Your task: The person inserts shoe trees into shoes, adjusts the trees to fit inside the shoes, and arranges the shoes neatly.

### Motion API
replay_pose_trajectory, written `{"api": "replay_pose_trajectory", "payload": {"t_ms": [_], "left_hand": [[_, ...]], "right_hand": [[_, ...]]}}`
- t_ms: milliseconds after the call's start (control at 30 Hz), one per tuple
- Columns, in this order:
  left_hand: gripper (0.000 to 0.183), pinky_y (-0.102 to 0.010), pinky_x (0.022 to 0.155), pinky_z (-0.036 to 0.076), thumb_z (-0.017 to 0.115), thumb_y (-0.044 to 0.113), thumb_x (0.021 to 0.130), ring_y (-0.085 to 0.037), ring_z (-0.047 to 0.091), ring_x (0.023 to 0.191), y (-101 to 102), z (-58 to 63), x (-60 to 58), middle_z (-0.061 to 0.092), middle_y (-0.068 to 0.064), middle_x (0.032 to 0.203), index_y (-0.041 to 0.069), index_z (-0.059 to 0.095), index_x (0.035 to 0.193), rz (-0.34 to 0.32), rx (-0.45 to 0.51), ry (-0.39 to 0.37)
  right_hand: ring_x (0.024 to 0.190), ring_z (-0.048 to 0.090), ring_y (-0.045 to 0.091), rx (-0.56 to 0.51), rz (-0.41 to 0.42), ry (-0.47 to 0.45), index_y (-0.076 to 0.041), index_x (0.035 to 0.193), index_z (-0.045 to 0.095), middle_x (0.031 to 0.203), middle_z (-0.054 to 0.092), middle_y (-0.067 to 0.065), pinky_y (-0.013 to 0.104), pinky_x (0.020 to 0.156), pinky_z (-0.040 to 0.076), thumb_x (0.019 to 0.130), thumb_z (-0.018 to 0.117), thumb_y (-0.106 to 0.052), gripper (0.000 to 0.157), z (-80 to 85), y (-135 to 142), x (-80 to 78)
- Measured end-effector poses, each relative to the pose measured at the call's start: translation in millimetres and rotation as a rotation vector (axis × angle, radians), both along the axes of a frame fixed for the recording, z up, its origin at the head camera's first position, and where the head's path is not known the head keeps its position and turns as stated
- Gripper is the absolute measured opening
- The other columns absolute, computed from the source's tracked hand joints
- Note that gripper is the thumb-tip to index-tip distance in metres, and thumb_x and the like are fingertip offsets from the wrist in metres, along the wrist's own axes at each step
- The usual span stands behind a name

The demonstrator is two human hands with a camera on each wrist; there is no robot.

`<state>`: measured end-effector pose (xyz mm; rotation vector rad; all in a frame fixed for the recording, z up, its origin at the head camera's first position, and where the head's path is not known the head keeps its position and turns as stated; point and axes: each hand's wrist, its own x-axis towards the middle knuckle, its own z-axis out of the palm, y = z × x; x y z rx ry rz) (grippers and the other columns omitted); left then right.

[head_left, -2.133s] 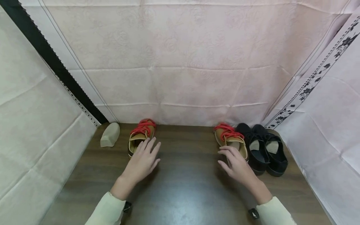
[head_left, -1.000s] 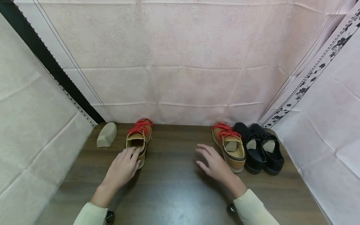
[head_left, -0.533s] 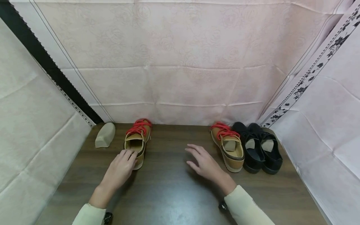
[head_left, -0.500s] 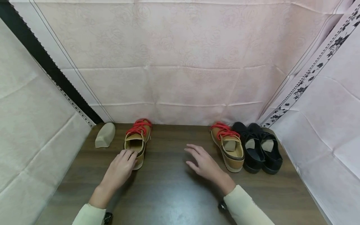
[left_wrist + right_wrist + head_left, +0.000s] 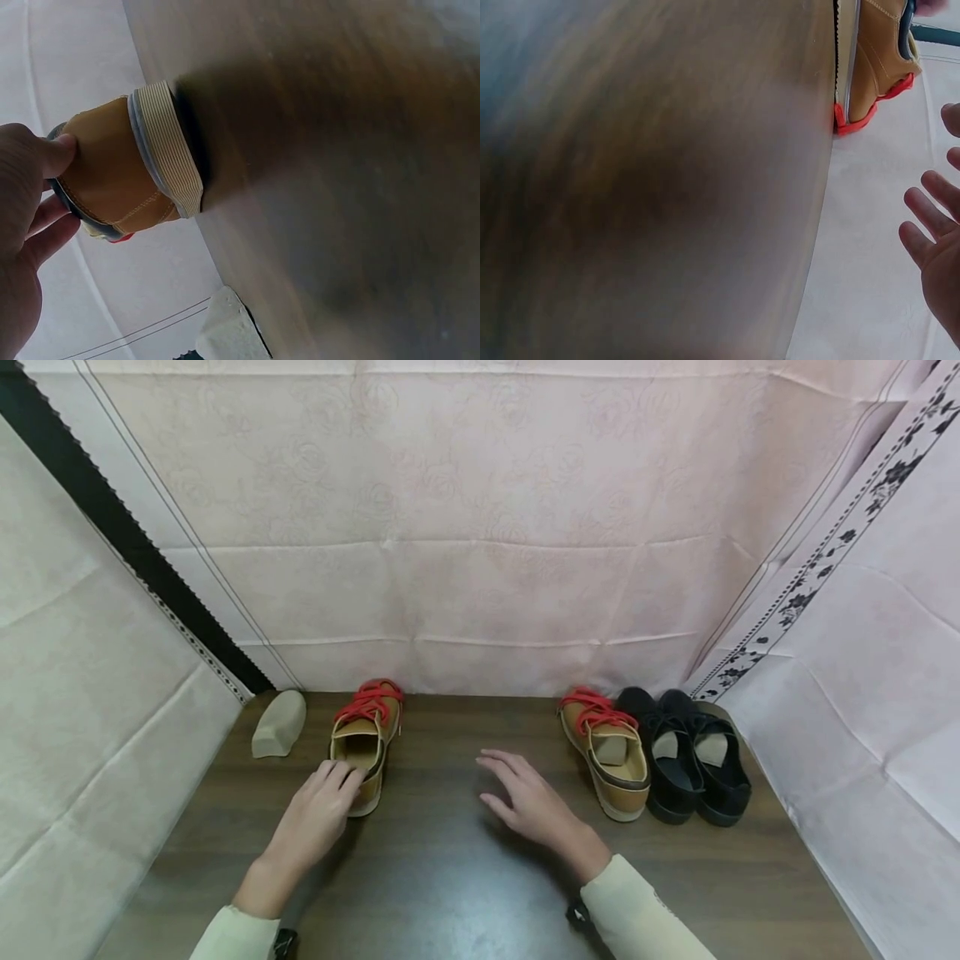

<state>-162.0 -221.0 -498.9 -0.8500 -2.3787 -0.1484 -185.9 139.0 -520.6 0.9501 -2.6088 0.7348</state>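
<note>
A tan shoe (image 5: 372, 793) with red laces stands toe-away on the brown wooden surface, left of centre. My left hand (image 5: 311, 817) pinches the rim of its heel; in the left wrist view the thumb presses the outside of the heel (image 5: 105, 161) and the fingers are on the far side. My right hand (image 5: 534, 806) hovers over the wood between the two tan shoes, fingers loosely spread and holding nothing. To its right is the other tan shoe (image 5: 622, 797), with a pale block inside it.
Two black shoes (image 5: 670, 789) stand close against the right tan shoe, each with a pale insert. Near the left back corner lies an off-white shoe-shaped block (image 5: 279, 724). Cloth-covered walls (image 5: 465, 593) enclose the back and both sides.
My left hand has come down from above the left tan shoe to its heel and taken hold of it. My right hand has moved left, away from the right tan shoe.
</note>
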Motion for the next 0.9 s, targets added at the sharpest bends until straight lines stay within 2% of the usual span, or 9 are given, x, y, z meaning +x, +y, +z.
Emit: {"api": "replay_pose_trajectory", "payload": {"t_ms": [100,167,300,533,700,900], "left_hand": [[0.021,-0.047,0.070,0.054,0.051,-0.006,0.095,-0.037,0.058,0.089,1,-0.3,-1.2,0.064,-0.019,0.098,-0.005,0.066,0.109,0.007,0.000,-0.001],[0.023,-0.047,0.070,0.053,0.056,-0.010,0.088,-0.037,0.058,0.089,1,-0.3,-1.6,0.063,-0.018,0.097,-0.005,0.066,0.109,0.008,0.002,0.001],[0.025,-0.046,0.072,0.053,0.055,-0.013,0.086,-0.037,0.057,0.089,2,-0.4,-1.1,0.062,-0.017,0.097,-0.003,0.065,0.107,0.009,0.002,-0.013],[0.029,-0.047,0.070,0.052,0.057,-0.018,0.080,-0.037,0.056,0.087,7,-1.2,-1.6,0.062,-0.017,0.094,-0.002,0.064,0.102,-0.025,0.028,0.020],[0.025,-0.049,0.070,0.054,0.052,-0.015,0.085,-0.037,0.057,0.086,11,-2.2,-0.8,0.063,-0.017,0.093,-0.003,0.066,0.102,-0.029,0.041,0.047],[0.035,-0.046,0.069,0.053,0.032,-0.005,0.100,-0.035,0.057,0.087,18,-2.3,0.7,0.063,-0.015,0.093,0.000,0.066,0.101,-0.015,0.029,0.048]], "right_hand": [[0.140,0.051,0.020,-0.009,0.001,0.001,-0.016,0.149,0.053,0.152,0.052,0.001,0.043,0.112,0.047,0.099,0.071,-0.032,0.055,1.2,-3,-0.1],[0.140,0.050,0.020,-0.005,-0.001,0.005,-0.017,0.150,0.052,0.152,0.052,0.001,0.042,0.112,0.047,0.099,0.071,-0.032,0.056,1.9,-5,-0.4],[0.141,0.050,0.019,-0.002,0.001,-0.005,-0.017,0.150,0.051,0.152,0.052,0.001,0.042,0.113,0.046,0.099,0.071,-0.031,0.057,4.0,-7,-1.1],[0.143,0.048,0.019,-0.006,-0.020,-0.050,-0.019,0.152,0.050,0.154,0.050,-0.001,0.042,0.114,0.045,0.099,0.070,-0.033,0.058,5.7,-6,-1.9],[0.141,0.050,0.021,-0.030,-0.004,-0.020,-0.017,0.149,0.052,0.153,0.051,0.002,0.044,0.112,0.047,0.098,0.073,-0.030,0.057,7.4,-6,-3.2],[0.141,0.050,0.022,-0.038,-0.003,-0.026,-0.017,0.149,0.053,0.152,0.052,0.002,0.045,0.112,0.047,0.098,0.073,-0.030,0.056,9.3,-8,-3.7]]}}
